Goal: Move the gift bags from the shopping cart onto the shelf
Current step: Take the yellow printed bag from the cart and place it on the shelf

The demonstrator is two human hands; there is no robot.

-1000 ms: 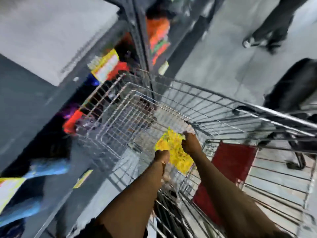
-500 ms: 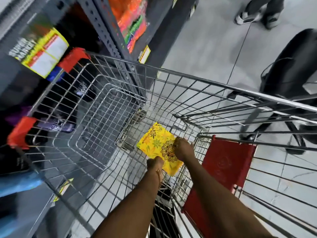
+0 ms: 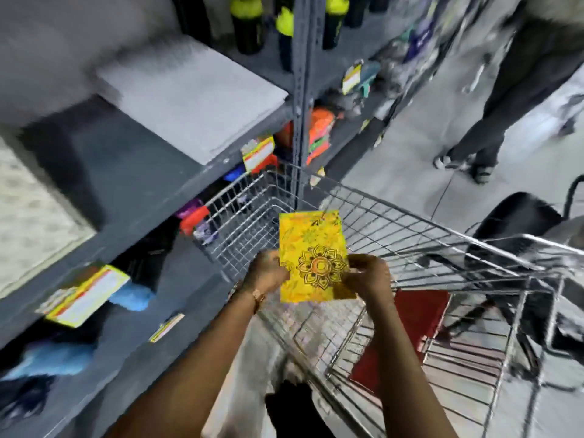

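Hands first, seen from my head camera looking down: my left hand [image 3: 268,273] pinches the left edge of a flat yellow gift bag [image 3: 313,257], and my right hand [image 3: 368,276] pinches its right edge, so both are closed on the bag and hold it between them. The bag stands upright, its printed face toward me, with a dark flower medallion on its lower half and fainter leaf patterns above. It is lifted clear of the shopping cart [image 3: 410,235], up above the wire basket. A thin bracelet [image 3: 257,297] sits on my left wrist. Inside the cart, lower right of my right forearm, a flat red bag [image 3: 410,336] rests against the wire side. To my left runs the grey metal shelf [image 3: 132,184], well apart from the yellow bag; a pale grey slab [image 3: 189,99] lies on its upper board. Yellow price tags [image 3: 85,295] hang along the shelf edge, and blue fluffy things [image 3: 132,297] sit on the level below, too blurred for me to name. Dark bottles with yellow-green caps [image 3: 248,23] stand on a higher board beyond the upright post. Far right on the floor, another person's dark-trousered legs [image 3: 505,99] stand in the aisle, and a black bag [image 3: 518,222] sits just beyond the cart's far rim.
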